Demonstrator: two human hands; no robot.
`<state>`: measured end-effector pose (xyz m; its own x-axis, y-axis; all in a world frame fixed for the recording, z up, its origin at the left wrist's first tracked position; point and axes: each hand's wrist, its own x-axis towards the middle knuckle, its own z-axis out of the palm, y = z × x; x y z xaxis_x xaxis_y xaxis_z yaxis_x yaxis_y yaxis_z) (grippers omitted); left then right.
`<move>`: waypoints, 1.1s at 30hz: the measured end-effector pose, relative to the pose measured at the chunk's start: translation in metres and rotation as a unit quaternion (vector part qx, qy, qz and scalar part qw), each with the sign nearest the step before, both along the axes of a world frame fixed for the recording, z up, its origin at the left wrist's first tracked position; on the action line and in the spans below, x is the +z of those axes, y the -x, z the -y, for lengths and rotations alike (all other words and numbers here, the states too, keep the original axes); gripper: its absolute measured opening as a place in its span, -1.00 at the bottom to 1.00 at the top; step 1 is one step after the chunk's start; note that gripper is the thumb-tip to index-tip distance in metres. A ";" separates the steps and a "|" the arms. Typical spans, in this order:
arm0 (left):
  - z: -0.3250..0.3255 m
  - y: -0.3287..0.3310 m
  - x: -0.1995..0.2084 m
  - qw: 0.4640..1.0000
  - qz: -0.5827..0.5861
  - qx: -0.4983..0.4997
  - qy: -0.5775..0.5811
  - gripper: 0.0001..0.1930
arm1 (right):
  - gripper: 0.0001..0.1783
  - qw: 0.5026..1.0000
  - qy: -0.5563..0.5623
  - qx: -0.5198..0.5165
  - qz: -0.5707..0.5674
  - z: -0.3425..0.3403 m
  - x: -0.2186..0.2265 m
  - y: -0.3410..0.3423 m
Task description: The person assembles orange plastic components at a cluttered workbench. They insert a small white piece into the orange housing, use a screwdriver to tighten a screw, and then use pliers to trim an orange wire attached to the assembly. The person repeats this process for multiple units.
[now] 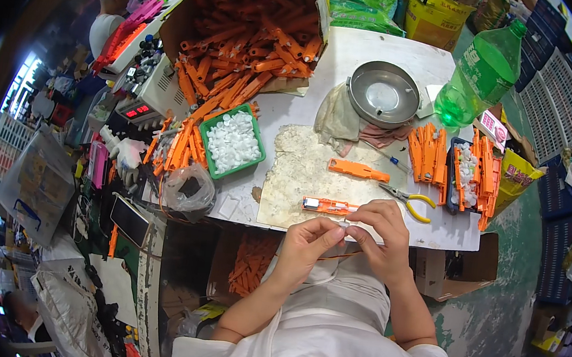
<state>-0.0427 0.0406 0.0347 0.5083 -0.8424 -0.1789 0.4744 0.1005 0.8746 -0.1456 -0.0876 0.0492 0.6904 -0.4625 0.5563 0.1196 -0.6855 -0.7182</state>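
My left hand (308,245) and my right hand (383,239) meet at the table's front edge, thumbs and fingertips pinched together. Something small and pale shows between the fingertips, too small to name. Just beyond them an orange plastic housing (318,204) with white and metal parts inside lies on a stained, worn sheet (288,172); my right fingers partly cover its right end. Farther back on that sheet rests a second orange shell piece (359,170). To the right are pliers with yellow handles (417,205), jaws pointing left.
A green tray (259,153) of small white parts stands left, before a large box of orange pieces (259,36). A metal bowl (415,94) sits at the back on cloths. On the right are a dark bin (453,192), stacked orange shells (428,155) and a green bottle (481,77).
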 end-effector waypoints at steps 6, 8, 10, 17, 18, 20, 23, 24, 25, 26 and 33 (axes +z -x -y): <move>-0.001 -0.001 0.001 0.999 0.034 -0.003 -0.005 -0.85 | -0.77 1.000 0.018 -0.013 0.016 -0.003 -0.002 0.000; -0.003 -0.001 -0.002 0.998 0.067 -0.010 -0.002 -0.81 | -0.78 0.999 0.025 -0.013 0.014 -0.003 -0.002 0.000; -0.003 -0.003 -0.007 0.989 0.144 0.001 -0.017 -0.81 | -0.80 1.000 0.021 -0.014 0.008 -0.002 -0.003 0.000; -0.004 -0.021 -0.028 0.773 0.611 0.152 -0.079 -0.82 | -0.89 0.995 -0.050 -0.030 -0.086 0.017 -0.027 -0.008; -0.007 -0.024 -0.037 0.761 0.624 0.146 -0.103 -0.78 | -0.89 0.994 -0.051 -0.017 -0.100 0.020 -0.035 -0.012; -0.009 -0.028 -0.054 0.712 0.674 0.157 -0.115 -0.74 | -0.89 0.993 -0.042 0.005 -0.112 0.020 -0.043 -0.021; -0.010 -0.033 -0.077 0.642 0.741 0.159 -0.112 -0.70 | -0.90 0.994 -0.002 0.025 -0.106 0.018 -0.046 -0.040; -0.011 -0.033 -0.082 0.620 0.761 0.157 -0.108 -0.69 | -0.90 0.993 0.013 0.029 -0.115 0.017 -0.046 -0.046; -0.011 -0.033 -0.082 0.629 0.753 0.162 -0.106 -0.69 | -0.90 0.991 0.036 0.028 -0.124 0.018 -0.049 -0.049; -0.010 -0.033 -0.082 0.638 0.745 0.167 -0.104 -0.68 | -0.90 0.989 0.059 0.027 -0.133 0.019 -0.052 -0.051; -0.011 -0.032 -0.080 0.624 0.759 0.143 -0.119 -0.66 | -0.89 0.975 0.105 0.049 -0.190 0.024 -0.048 -0.053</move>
